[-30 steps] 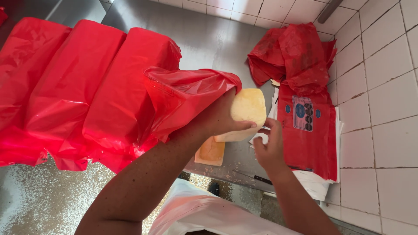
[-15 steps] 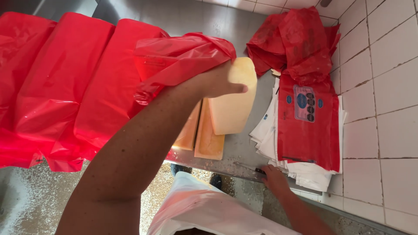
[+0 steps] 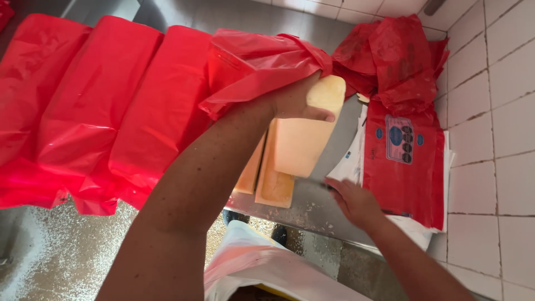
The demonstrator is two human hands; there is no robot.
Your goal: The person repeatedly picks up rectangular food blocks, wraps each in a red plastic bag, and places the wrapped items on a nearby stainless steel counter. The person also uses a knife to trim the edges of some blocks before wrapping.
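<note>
Gripping the pale yellow slab (image 3: 304,139) at its far end, the left hand (image 3: 292,100) has lifted it clear of the open red bag (image 3: 256,61) since a moment ago. The right hand (image 3: 351,200) has dropped to the steel counter (image 3: 312,209), fingers loosely curled on nothing. Right of it lies a flat stack of red bags (image 3: 404,161) with a blue oval label. Left, three red-wrapped blocks (image 3: 111,106) sit side by side.
</note>
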